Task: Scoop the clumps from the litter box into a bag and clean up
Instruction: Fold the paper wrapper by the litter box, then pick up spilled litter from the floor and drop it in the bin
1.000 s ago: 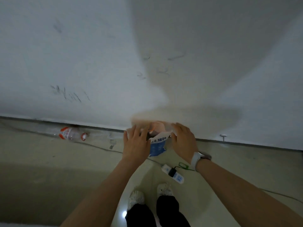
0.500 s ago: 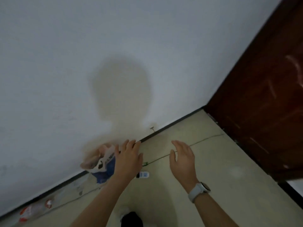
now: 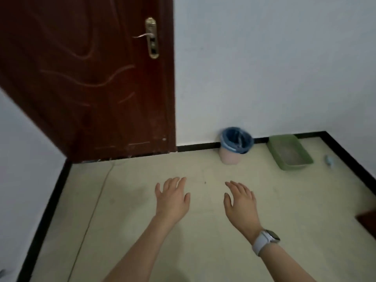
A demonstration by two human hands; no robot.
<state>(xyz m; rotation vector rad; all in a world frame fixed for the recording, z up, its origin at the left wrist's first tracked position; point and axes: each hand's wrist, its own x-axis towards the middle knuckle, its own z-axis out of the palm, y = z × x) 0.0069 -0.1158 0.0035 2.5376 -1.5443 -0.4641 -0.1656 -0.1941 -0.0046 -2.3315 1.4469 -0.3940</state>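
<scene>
A green litter box [image 3: 290,152] with grey litter lies on the floor by the far wall at the right. Left of it stands a pink bin [image 3: 234,147] lined with a blue bag, something thin sticking up inside. My left hand [image 3: 173,197] and my right hand [image 3: 241,200] hover palm down over the floor in the middle, fingers straight and spread, holding nothing. Both hands are well short of the bin and the litter box. A white watch sits on my right wrist.
A dark red door [image 3: 91,78] with a brass handle fills the upper left. A black skirting strip [image 3: 195,147] runs along the white walls. A small pale blue object [image 3: 328,159] lies on the floor right of the litter box. A dark brown corner [image 3: 368,219] juts in at right.
My view has swung right, from the wall with the litter bag, past the door, to the bin and litter box. Both hands let go of the bag and now hang free.
</scene>
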